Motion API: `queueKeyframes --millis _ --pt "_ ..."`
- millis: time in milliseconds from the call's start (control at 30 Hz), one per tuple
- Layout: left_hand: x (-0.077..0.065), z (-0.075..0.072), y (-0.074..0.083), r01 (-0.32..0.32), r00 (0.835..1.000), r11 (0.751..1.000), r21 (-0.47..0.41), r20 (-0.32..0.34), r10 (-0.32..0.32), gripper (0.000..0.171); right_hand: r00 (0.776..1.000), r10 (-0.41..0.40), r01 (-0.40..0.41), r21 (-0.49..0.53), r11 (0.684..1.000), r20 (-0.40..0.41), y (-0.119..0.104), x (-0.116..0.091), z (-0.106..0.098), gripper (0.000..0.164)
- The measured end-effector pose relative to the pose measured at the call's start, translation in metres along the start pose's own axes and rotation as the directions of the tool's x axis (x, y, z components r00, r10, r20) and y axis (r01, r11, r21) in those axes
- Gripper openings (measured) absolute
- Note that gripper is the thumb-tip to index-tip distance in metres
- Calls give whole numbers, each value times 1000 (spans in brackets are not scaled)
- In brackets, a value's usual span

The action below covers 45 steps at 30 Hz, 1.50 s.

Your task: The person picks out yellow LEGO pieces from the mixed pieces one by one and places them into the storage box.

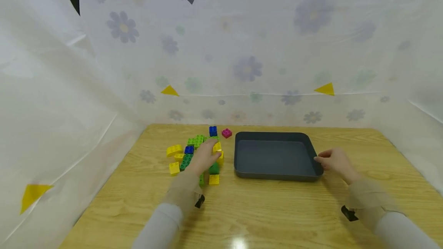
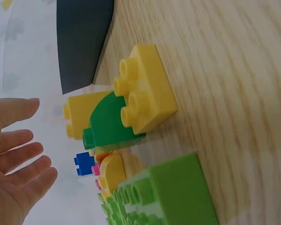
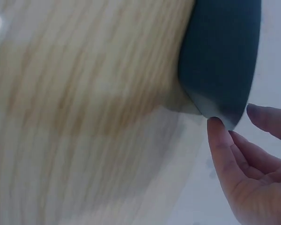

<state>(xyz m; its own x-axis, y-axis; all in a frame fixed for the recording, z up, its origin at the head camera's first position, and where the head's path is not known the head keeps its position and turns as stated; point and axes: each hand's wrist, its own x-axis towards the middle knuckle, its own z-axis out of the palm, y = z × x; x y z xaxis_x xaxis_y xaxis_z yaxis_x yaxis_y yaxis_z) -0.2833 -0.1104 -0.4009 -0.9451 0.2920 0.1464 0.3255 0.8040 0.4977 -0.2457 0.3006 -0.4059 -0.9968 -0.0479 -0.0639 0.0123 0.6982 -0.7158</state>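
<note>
My left hand point(image 1: 204, 157) is over a loose group of toy building bricks, its thumb spread from its fingers and nothing held. Nearest it in the left wrist view are a yellow brick point(image 2: 152, 89), a curved green brick point(image 2: 110, 122) and a light green brick point(image 2: 182, 192). A dark grey tray point(image 1: 277, 174) lies to the right of the bricks. At the tray's right side, my right hand point(image 1: 337, 163) pinches the rim near the front corner. The right wrist view shows fingertips on either side of that corner. Some bricks are hidden under my left hand.
A blue brick point(image 1: 212, 130) and a pink brick point(image 1: 226, 133) lie at the back of the wooden table point(image 1: 242, 210). Yellow bricks point(image 1: 174, 168) sit at the group's left. A flower-patterned white sheet point(image 1: 221, 49) hangs behind and at both sides.
</note>
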Motion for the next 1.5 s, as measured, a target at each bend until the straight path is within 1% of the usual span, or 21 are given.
queueKeyframes --millis 67,167,267,400,500,600,800,1100,1300,1400,1500 --pt "3 4 1 -5 1000 1000 3 11 5 47 1000 6 -6 -24 1000 -19 -1 -1 4 46" --pt "7 9 2 -1 1000 1000 24 27 0 46 998 -15 12 -61 998 -53 -2 -3 8 41" --pt "10 13 2 6 999 1000 22 49 -7 45 995 -42 36 -71 997 -91 0 -5 11 37" --pt "14 18 1 20 996 1000 21 82 -22 44 991 -58 48 -80 996 -120 3 -5 15 34" --pt "16 20 1 28 995 999 34 95 -32 42 989 -62 51 -88 995 -133 3 -5 17 34" --pt "18 21 0 34 993 998 45 111 -38 38 989 -64 53 -90 995 -135 3 -5 18 34" --pt "19 21 0 22 991 998 60 128 -30 30 988 -65 50 -108 993 -137 1 -5 18 33" --pt "19 21 3 23 991 998 64 130 -31 29 989 -42 29 -96 995 -140 0 -7 19 32" --pt "20 21 7 36 988 997 67 150 -46 29 990 -36 23 -95 995 -138 0 -7 18 32" --pt "21 20 9 57 984 996 64 165 -67 29 990 -38 25 -98 995 -138 0 -8 18 32" --pt "22 19 11 57 982 996 66 174 -68 29 990 -39 26 -98 995 -134 0 -8 19 32"
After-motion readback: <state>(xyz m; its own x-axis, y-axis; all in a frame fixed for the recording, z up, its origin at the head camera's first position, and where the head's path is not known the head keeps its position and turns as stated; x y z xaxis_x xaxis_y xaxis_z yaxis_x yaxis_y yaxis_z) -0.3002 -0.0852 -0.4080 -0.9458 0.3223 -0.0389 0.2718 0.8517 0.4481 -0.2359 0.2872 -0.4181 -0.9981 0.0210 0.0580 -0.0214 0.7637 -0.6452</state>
